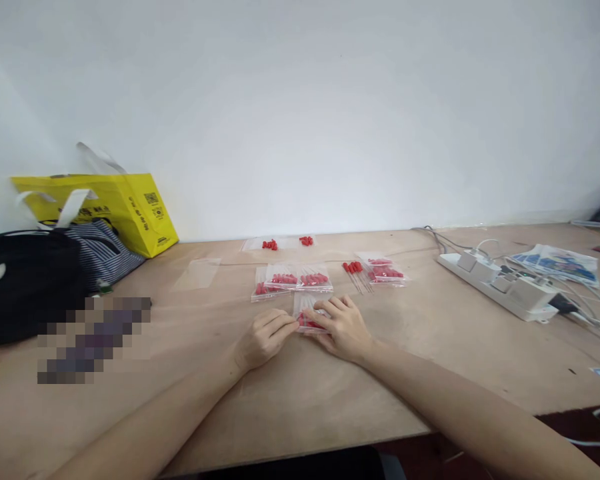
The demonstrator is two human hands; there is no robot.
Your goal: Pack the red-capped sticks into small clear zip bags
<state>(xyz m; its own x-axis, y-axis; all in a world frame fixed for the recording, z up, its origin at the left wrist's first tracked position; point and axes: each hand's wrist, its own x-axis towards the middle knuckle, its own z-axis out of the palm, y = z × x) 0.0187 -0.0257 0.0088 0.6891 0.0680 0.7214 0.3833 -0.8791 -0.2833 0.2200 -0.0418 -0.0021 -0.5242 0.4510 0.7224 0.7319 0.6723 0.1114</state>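
A small clear zip bag [301, 304] with red-ended pieces in it lies at the middle of the table. My left hand [266, 339] is closed, pinching the bag's near left edge between thumb and fingers. Across its right side rests my right hand [346, 329], fingers bent over the bag and thumb at the near edge. Just beyond are filled bags [314, 280], overlapping in a row. To the right, several loose thin metal pins with red heads [354, 267] lie beside another pile of filled bags [386, 273].
Small red pieces [270, 245] lie on clear bags near the wall. A clear sheet [200, 273] is at left, near a yellow bag [153, 213] and a black bag [35, 287]. A white power strip [500, 287] with plugs and cables stands right, beside printed packets [560, 263].
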